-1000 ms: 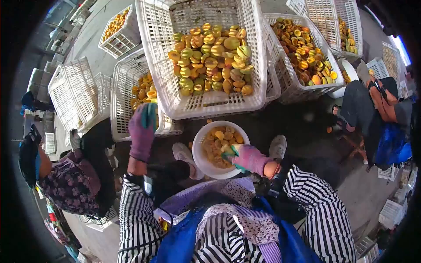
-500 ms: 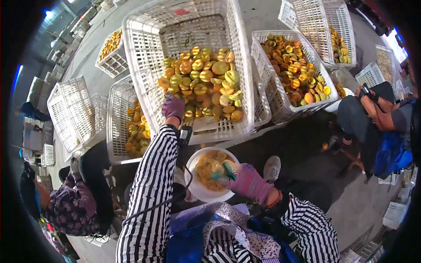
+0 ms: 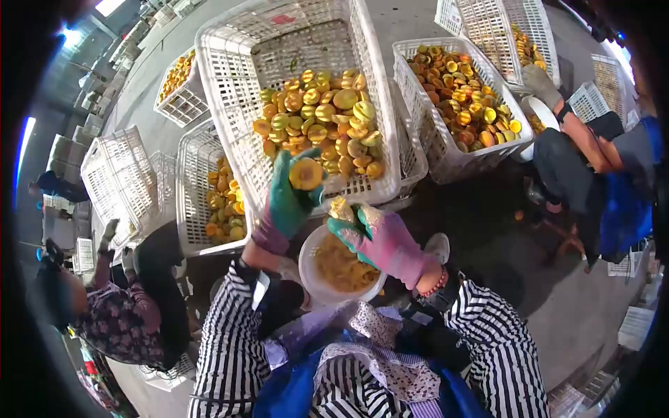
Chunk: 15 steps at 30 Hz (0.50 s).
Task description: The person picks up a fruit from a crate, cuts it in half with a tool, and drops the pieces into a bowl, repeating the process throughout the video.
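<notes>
My left hand (image 3: pixel 284 202), in a green and purple glove, holds a cut orange-yellow fruit half (image 3: pixel 306 174) with its cut face up, over the near edge of the big white crate (image 3: pixel 240 150). Beside it, my right hand (image 3: pixel 380 240), in a pink and green glove, pinches a small yellowish piece (image 3: pixel 341 210). Its exact nature is unclear. Under both hands stands a white bucket (image 3: pixel 306 268) with yellowish pieces inside. Many fruit halves (image 3: pixel 324 115) lie in the near part of the crate.
More white crates with fruit stand at left (image 3: pixel 185 188) and right (image 3: pixel 446 157). A person (image 3: pixel 115 313) sits at the left. Another person (image 3: pixel 613 181) at the right reaches toward a crate. A shoe (image 3: pixel 439 246) shows beside the bucket.
My left hand has come back from the crate's fruit toward me and now shows a fruit half. My right hand has risen from the bucket. The right person's arm now reaches out.
</notes>
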{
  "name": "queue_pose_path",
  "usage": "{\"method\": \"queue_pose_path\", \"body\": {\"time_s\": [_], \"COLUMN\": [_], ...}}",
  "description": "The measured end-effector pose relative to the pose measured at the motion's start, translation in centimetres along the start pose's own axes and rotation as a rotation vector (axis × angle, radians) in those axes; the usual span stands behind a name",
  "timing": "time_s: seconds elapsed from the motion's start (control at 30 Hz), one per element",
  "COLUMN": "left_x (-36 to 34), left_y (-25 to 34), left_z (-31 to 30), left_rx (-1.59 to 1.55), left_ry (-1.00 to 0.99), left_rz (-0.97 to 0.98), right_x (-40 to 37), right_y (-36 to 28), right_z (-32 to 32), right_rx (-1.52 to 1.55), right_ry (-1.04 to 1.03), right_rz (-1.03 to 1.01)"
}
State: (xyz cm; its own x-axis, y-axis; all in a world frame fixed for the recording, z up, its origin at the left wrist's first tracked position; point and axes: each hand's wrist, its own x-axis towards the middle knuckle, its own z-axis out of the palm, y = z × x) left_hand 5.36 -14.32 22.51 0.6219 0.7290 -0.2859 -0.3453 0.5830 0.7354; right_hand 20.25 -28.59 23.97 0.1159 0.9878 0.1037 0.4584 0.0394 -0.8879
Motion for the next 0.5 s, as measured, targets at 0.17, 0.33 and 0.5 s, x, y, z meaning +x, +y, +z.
{"method": "queue_pose_path", "body": {"time_s": [0.17,0.33,0.5], "left_x": [-2.5,-3.8,-3.8], "left_y": [-1.6,-1.2,-0.8], "left_z": [2.8,3.7,2.9], "left_rx": [-0.041,0.373,0.505], "left_ry": [-0.013,0.029,-0.018], "left_rz": [0.111,0.338,0.44], "right_x": [0.7,1.1,1.5], "right_y": [-1.0,-1.0,-0.7], "right_z": [1.2,2.0,2.9], "right_rx": [-0.022,-0.032,-0.038], "right_ry": [0.026,0.053,0.05], "right_rz": [0.025,-0.032,-0.13]}}
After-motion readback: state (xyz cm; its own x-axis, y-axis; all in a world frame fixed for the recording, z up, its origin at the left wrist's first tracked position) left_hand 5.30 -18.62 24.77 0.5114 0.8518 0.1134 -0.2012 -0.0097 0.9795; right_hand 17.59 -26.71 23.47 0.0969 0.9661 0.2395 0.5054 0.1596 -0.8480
